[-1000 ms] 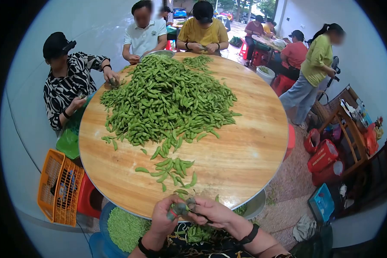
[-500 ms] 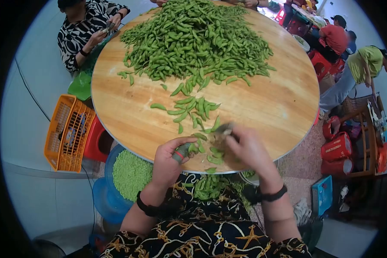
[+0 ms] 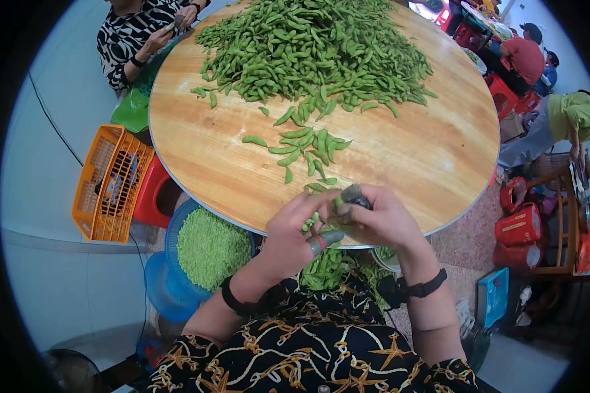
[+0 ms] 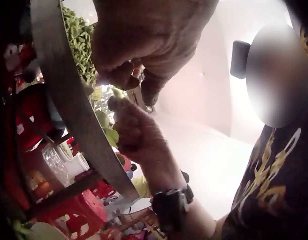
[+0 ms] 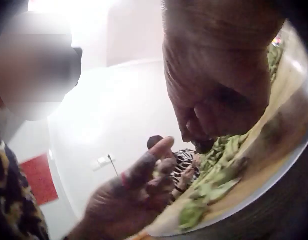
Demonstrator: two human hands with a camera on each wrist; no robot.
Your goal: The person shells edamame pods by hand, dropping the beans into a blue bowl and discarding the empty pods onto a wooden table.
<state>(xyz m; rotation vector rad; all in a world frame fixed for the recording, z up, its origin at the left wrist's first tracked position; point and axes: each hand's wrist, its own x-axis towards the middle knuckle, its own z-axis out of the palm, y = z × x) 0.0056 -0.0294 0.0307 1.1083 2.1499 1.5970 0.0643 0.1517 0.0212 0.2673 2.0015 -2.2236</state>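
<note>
Over the table's near edge both hands meet. The left hand, its thumb in a grey wrap with a red band, holds light green beans in curled fingers. Close against it, the right hand, with dark wraps on its digits, pinches a green pod. In the left wrist view, the right hand is below the large, dark left hand. The right wrist view shows the left hand with thumb raised, below the right hand. Loose pods lie beyond the hands.
A large pod heap covers the far part of the round table. Left of the lap stand a blue basin of shelled beans, a red stool and an orange crate. Pods lie on the lap; other people sit around.
The head view has tilted down. The right hand moved from the loose pods on the table back to the left hand. The left hand has turned, showing beans in its fingers.
</note>
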